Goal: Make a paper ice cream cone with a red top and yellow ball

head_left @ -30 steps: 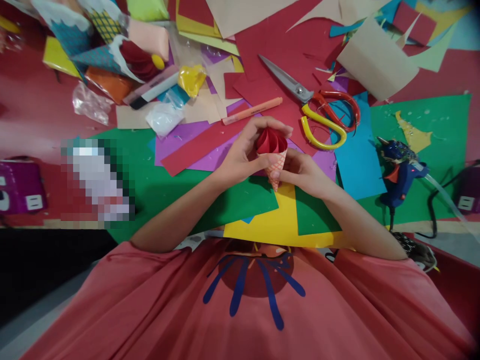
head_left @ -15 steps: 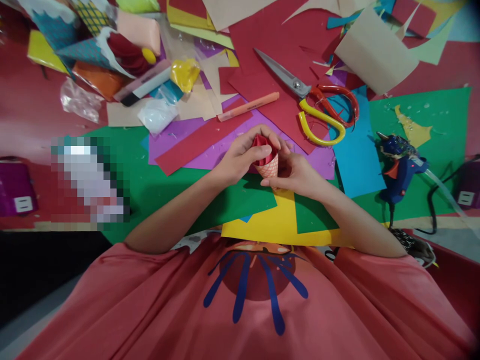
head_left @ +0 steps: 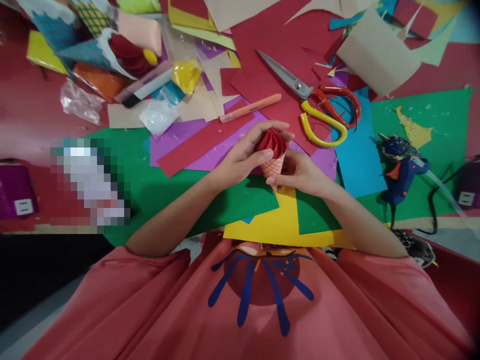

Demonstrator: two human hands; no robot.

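Across everything ran the red worktop (head_left: 18, 100), and nearer the wearer than the scissors lay a broad green sheet (head_left: 221, 205), a loose thing that, by my reckoning, could have slid if a forearm dragged on it. The scissors (head_left: 306, 95) sat in the thick of it, finger loops toward the right, a likely snag for a careless knuckle. Off to their right, there was the glue gun (head_left: 400, 175), red light showing, stringy bits about its nozzle: hot or not, one couldn't tell, but a reaching arm might have caught its cable.

In came the hands, the left hand (head_left: 243, 155) and the right hand (head_left: 300, 172), both nearer the wearer than the scissors and to the left of their loops. Left fingers curled round the far side, thumb pressed where red met cone; right thumb and fingers pinched the lower part, some fingers hidden. Between them, the paper cone (head_left: 273, 172), point toward the wearer! Too tight a squeeze could have creased it. And smallest, the red swirl (head_left: 273, 142) in its mouth: a heavy left thumb might have flattened those folds or knocked them crooked.
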